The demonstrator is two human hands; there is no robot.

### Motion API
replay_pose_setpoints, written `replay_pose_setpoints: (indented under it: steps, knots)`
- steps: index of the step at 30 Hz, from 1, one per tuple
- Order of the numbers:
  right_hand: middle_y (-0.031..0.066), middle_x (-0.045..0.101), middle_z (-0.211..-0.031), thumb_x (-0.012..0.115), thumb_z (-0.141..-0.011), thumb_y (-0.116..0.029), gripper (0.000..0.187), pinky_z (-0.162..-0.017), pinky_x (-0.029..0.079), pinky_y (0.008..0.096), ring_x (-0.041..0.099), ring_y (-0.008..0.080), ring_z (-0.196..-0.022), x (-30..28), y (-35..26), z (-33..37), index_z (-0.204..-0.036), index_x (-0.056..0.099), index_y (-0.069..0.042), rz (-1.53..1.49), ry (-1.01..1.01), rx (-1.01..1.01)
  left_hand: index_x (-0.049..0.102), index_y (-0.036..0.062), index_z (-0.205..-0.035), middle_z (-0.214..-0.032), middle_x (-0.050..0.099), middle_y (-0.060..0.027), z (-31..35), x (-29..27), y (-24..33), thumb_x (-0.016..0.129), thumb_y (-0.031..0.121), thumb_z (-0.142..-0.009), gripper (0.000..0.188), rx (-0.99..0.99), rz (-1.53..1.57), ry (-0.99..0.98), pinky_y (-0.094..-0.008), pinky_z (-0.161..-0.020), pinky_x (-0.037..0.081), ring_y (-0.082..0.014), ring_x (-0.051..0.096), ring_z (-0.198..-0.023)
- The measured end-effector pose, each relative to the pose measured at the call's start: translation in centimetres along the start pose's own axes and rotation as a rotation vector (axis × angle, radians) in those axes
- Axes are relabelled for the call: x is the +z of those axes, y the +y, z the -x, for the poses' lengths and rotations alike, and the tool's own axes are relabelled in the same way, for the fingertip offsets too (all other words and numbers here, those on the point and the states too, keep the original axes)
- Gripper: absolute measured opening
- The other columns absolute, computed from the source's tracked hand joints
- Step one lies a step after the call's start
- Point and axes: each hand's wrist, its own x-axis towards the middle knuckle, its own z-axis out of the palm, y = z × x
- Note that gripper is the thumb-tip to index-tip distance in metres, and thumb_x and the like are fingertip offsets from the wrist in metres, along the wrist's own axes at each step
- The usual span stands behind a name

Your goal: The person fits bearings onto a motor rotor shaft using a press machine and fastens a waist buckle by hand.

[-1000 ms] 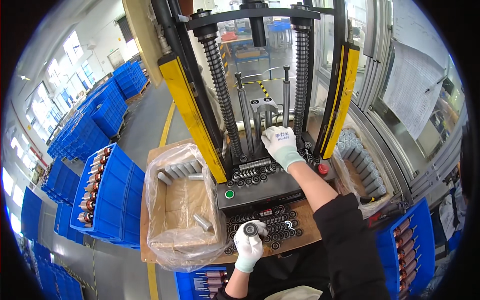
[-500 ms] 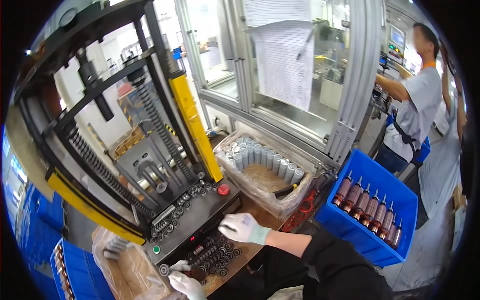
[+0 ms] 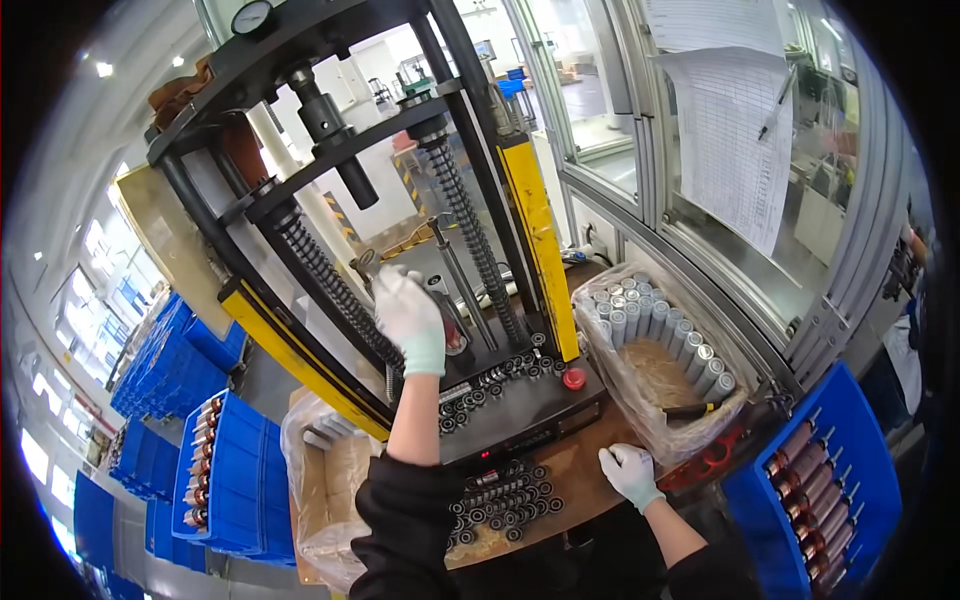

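Observation:
My gloved left hand [image 3: 405, 305] reaches up into the black press frame [image 3: 465, 80], its fingers closed around a part whose round, ring-like end [image 3: 368, 262] sticks out above the fingertips; the rest of that part is hidden. Beside the hand, a dark and reddish cylindrical piece [image 3: 452, 325] stands in the press. On the wooden bench [image 3: 590, 450], my gloved right hand [image 3: 630, 475] rests loosely with no object visible in it. Several small bearings [image 3: 505, 505] lie on the bench left of it, and more bearings [image 3: 490, 385] line the press base.
Behind the right hand is a plastic-lined box [image 3: 650, 375] of grey cylinders. A blue crate [image 3: 870, 440] of copper-wound rotors is at right, another blue crate [image 3: 240, 470] at left. A red button [image 3: 573, 379] sits on the press base; yellow guards [image 3: 540, 250] flank the frame.
My left hand has risen from the front of the bench into the press with the ring-ended part. My right hand has drawn back from the press front onto the bench. The view has swung left.

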Motion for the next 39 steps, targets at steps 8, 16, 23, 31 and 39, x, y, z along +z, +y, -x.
replay_pose_setpoints:
  steps: [8, 16, 23, 31, 39]
  knots:
    - [0.0136, 0.051, -0.059, 0.063, -0.091, -0.017, 0.035, -0.053, 0.038, 0.0412, 0.051, 0.0278, -0.053, -0.5, 0.0, -0.4, -0.062, 0.051, -0.002, -0.096, -0.025, 0.052, 0.062, -0.0013, -0.097, -0.077, 0.066, -0.0121, -1.4, 3.7, -0.8, 0.036, 0.034, -0.104, 0.045, 0.034, -0.153, 0.008, -0.0391, -0.072, 0.049, -0.0258, 0.064, -0.073]
    - [0.0158, 0.050, -0.059, 0.063, -0.092, -0.019, 0.037, -0.053, 0.037, 0.0428, 0.050, 0.0311, -0.053, -0.2, 0.0, -0.5, -0.062, 0.049, -0.002, -0.045, -0.010, -0.011, 0.060, -0.0033, -0.112, -0.099, 0.069, -0.0169, -1.5, 0.4, 0.3, 0.040, 0.038, -0.102, 0.046, -0.141, -0.019, -0.344, -0.0372, -0.082, 0.051, -0.0262, 0.068, -0.092]
    - [0.0169, 0.053, -0.062, 0.062, -0.093, -0.021, 0.035, -0.055, 0.040, 0.0424, 0.054, 0.0311, -0.055, 0.7, 0.3, 0.0, -0.065, 0.053, -0.001, 0.016, 0.001, -0.035, 0.052, -0.0060, -0.130, -0.123, 0.061, -0.0253, 2.6, -7.7, 1.7, 0.060, 0.020, -0.095, 0.045, 0.234, 0.017, -0.403, -0.0414, -0.108, 0.040, -0.0373, 0.057, -0.119]
    - [0.0148, 0.051, -0.061, 0.062, -0.092, -0.017, 0.034, -0.054, 0.039, 0.0418, 0.051, 0.0287, -0.054, 0.4, -1.6, 0.4, -0.065, 0.051, -0.001, -0.031, -0.059, -0.046, 0.047, -0.0048, -0.135, -0.127, 0.058, -0.0193, 2.6, -24.4, 17.4, 0.051, 0.013, -0.096, 0.043, 0.961, 0.448, -0.174, -0.0414, -0.104, 0.046, -0.0299, 0.059, -0.117]
    - [0.0144, 0.054, -0.063, 0.060, -0.095, -0.016, 0.032, -0.055, 0.040, 0.0389, 0.051, 0.0238, -0.055, 0.6, -0.4, -0.2, -0.068, 0.054, 0.001, 0.055, 0.003, -0.174, 0.049, -0.0021, -0.134, -0.125, 0.059, -0.0176, 5.0, -27.3, 16.4, 0.053, 0.019, -0.095, 0.044, 1.067, 0.584, -0.208, -0.0426, -0.104, 0.044, -0.0306, 0.058, -0.117]
